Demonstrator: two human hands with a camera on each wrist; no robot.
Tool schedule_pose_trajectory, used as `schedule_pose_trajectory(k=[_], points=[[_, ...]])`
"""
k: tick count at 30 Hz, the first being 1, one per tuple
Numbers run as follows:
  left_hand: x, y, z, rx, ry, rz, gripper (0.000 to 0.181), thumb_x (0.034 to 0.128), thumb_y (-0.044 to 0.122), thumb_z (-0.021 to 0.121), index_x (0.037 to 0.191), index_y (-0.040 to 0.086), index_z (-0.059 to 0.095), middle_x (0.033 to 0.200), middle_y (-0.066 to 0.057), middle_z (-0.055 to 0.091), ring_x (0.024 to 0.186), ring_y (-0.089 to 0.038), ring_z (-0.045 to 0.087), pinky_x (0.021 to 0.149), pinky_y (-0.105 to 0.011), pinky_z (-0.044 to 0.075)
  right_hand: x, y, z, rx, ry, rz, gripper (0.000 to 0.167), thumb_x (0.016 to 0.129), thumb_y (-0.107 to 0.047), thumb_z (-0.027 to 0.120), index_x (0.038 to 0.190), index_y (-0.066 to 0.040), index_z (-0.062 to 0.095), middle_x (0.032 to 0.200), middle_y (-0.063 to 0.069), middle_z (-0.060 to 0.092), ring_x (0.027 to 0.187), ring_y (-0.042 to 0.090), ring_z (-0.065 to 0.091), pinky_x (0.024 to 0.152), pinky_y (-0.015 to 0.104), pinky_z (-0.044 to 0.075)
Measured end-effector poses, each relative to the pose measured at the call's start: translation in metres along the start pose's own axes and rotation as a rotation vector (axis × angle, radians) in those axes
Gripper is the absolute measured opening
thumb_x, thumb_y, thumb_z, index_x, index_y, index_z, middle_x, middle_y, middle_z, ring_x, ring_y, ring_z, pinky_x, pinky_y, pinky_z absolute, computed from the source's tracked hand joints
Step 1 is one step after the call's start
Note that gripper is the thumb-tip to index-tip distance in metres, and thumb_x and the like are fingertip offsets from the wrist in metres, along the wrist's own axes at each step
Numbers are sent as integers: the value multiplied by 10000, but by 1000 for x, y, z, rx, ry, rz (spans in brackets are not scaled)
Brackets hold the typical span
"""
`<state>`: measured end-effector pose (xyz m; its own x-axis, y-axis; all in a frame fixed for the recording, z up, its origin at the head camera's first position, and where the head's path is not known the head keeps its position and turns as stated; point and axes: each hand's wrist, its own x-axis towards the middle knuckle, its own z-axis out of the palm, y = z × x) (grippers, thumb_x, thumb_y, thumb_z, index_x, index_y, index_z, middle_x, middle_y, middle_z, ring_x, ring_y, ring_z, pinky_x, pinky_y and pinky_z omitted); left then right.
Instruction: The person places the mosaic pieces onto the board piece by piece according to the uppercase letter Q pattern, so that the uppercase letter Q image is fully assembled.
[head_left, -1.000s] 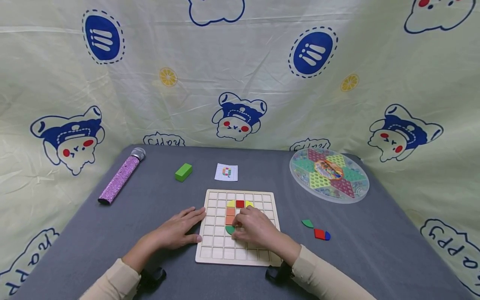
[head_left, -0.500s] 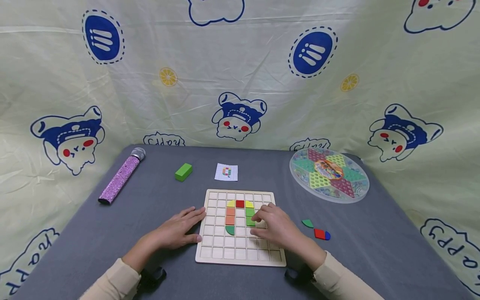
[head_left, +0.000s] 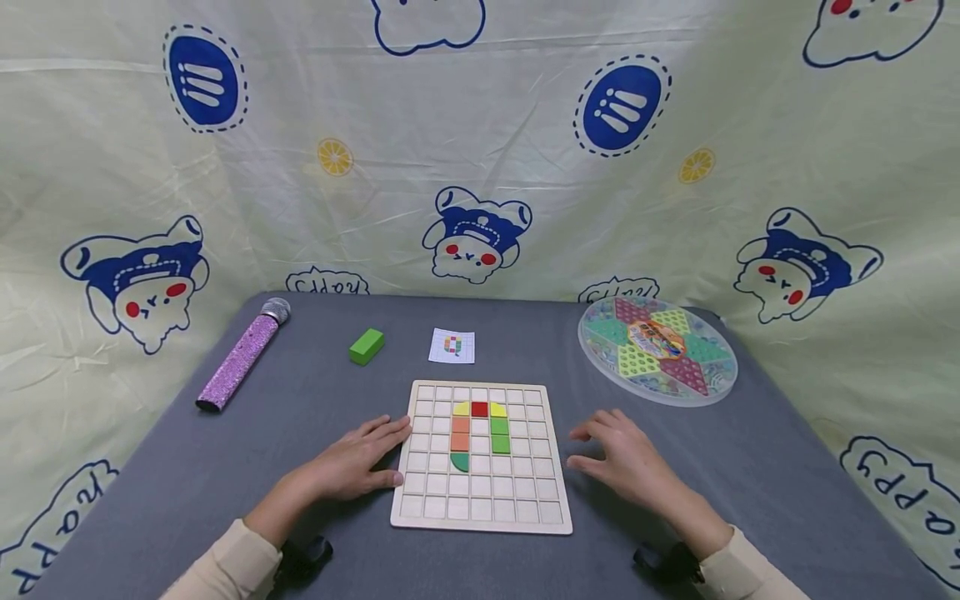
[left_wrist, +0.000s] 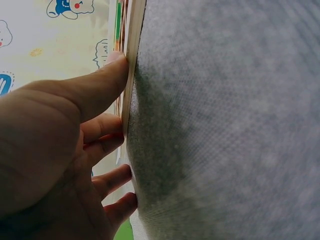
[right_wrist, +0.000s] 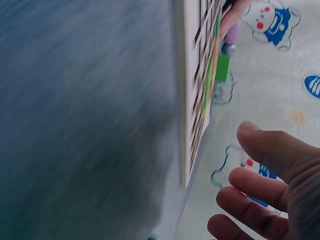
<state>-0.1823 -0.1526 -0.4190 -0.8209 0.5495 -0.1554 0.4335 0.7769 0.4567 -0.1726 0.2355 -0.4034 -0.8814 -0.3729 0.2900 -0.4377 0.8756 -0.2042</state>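
Observation:
A wooden grid board [head_left: 437, 507] lies on the table. Set in it are a red square [head_left: 480, 409] between two yellow quarter-round pieces, two orange squares [head_left: 460, 433], a green quarter-round piece [head_left: 460, 462] and two green squares [head_left: 500, 435]. My left hand [head_left: 352, 461] touches the board's left edge with its fingertips and thumb, the fingers fairly straight. Off the board's right side, my right hand [head_left: 626, 461] hovers above the table with loosely bent fingers and holds nothing. The loose pieces at the right are hidden behind this hand in the head view.
Behind the board lies a small card [head_left: 452, 346] with a coloured pattern. A green block [head_left: 367, 347] and a glittery pink microphone [head_left: 243, 354] are at the back left. A round game box [head_left: 658, 350] lies at the back right.
My right hand has left the board and moved right, uncovering the two green squares. The left hand stays at the board's edge.

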Motion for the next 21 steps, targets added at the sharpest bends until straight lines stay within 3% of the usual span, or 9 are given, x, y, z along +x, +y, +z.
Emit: schedule_pose_trajectory(k=[7, 21], points=[[-1, -1, 1, -4, 9, 10, 721, 910, 440, 568, 1488, 108, 292, 1567, -66, 269, 1447, -373, 186, 1103, -618, 219, -14, 25, -5, -34, -20, 84, 307, 715, -305, 813, 947, -133, 709, 883, -45, 603, 821, 115, 481, 697, 334, 427], [-2, 1, 0, 10, 15, 18, 713, 912, 427, 571, 1484, 99, 299, 1564, -78, 271, 1442, -380, 198, 1101, -616, 227, -35, 57, -12, -66, -54, 172, 318, 708, -319, 811, 960, -153, 711, 927, -18, 617, 814, 139, 460, 673, 303, 379]])
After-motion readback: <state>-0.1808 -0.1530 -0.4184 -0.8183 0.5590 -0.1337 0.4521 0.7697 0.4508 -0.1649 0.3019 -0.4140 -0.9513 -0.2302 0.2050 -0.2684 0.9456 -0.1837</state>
